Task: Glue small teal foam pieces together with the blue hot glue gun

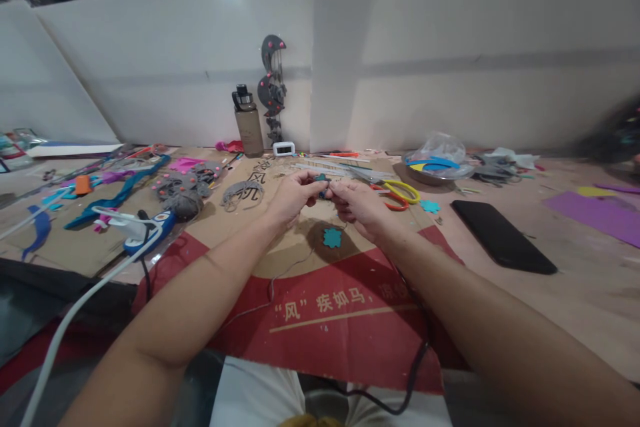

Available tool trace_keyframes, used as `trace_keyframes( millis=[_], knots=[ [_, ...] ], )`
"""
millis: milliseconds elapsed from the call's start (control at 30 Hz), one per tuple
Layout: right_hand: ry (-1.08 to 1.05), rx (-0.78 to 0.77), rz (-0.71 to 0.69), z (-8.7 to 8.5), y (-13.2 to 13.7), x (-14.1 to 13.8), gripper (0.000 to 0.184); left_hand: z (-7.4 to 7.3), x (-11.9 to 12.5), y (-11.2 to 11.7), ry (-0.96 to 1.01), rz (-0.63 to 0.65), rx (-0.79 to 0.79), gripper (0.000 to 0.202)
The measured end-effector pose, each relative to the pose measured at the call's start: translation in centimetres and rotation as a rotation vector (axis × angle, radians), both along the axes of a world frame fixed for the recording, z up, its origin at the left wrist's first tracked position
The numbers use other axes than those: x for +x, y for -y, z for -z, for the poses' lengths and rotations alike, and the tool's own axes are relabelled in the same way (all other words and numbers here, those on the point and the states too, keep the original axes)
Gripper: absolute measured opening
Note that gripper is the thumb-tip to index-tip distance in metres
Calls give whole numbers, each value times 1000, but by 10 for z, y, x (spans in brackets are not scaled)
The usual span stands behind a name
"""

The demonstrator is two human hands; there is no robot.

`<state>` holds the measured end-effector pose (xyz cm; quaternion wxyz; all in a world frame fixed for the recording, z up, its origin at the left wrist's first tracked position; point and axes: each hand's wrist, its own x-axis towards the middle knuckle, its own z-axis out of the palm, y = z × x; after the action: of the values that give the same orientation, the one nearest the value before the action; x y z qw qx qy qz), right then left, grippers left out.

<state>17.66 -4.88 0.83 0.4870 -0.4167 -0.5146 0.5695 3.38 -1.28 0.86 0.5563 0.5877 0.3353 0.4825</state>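
My left hand (294, 199) and my right hand (361, 208) meet above the cardboard sheet (345, 347), fingertips nearly touching. A small teal cut-out (321, 177) shows between them, pinched in my left fingers. The right thumb and fingers are closed right beside it; what they grip is too small to make out. Below the hands is a second teal flower-shaped cut-out (332, 237). A thin grey thread (273, 287) trails from near it across the cardboard toward my left forearm. Just beyond my right hand lie scissors (403, 192) with yellow and orange handles.
A black phone (503, 235) and another teal cut-out (430, 206) lie right. Behind stand a bottle (249, 123) and a bowl (435, 173) of scraps. Grey yarn (186, 200), a power strip (150, 233) and a white cable (75, 320) are left. A white panel (450, 47) closes the back.
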Motion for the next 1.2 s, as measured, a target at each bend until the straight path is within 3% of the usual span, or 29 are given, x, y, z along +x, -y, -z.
trace_keyframes(
  millis=[467, 767, 967, 1200],
  knots=[
    [6, 32, 58, 1, -1, 1, 29, -5, -5, 0, -86, 145, 131, 12],
    [65, 22, 95, 3, -3, 1, 30, -1, -6, -5, -148, 55, 87, 14],
    [79, 16, 86, 1, -1, 1, 29, -2, -4, -2, -164, 44, 118, 12],
    [155, 38, 174, 1, -1, 0, 25, -1, -4, -1, -217, 15, 168, 13]
  ],
)
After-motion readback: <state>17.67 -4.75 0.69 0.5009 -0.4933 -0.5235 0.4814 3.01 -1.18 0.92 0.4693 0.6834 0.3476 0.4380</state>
